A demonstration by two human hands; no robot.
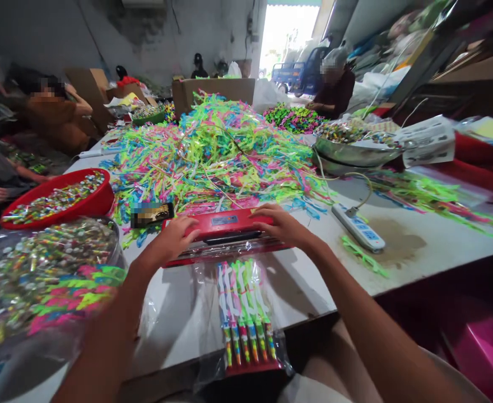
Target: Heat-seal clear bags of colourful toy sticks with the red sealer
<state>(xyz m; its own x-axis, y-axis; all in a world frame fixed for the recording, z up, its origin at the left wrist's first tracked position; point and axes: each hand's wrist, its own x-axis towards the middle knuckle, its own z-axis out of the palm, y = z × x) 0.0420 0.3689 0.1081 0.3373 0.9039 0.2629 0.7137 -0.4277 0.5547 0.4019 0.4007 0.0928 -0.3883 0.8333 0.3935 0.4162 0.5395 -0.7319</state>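
Observation:
A red heat sealer [225, 222] lies across the white table in front of me. My left hand [178, 238] is curled over its left end, fingers on the red top arm. At the other end, my right hand [279, 223] grips the same arm, with its fingers over the top and thumb toward the front. A clear plastic bag [246, 313] extends from the sealer's front edge toward me and over the table edge. Inside it, several colourful pens [250, 341] lie side by side, with green, pink and white upper parts.
Behind the sealer rises a big heap of neon plastic pieces [229, 145]. A phone [152, 215] lies by it. Left are a red basin [61, 196] and a bag of small parts [49, 263]; right, a power strip [358, 226] and metal bowl [356, 151]. Other people sit around the table.

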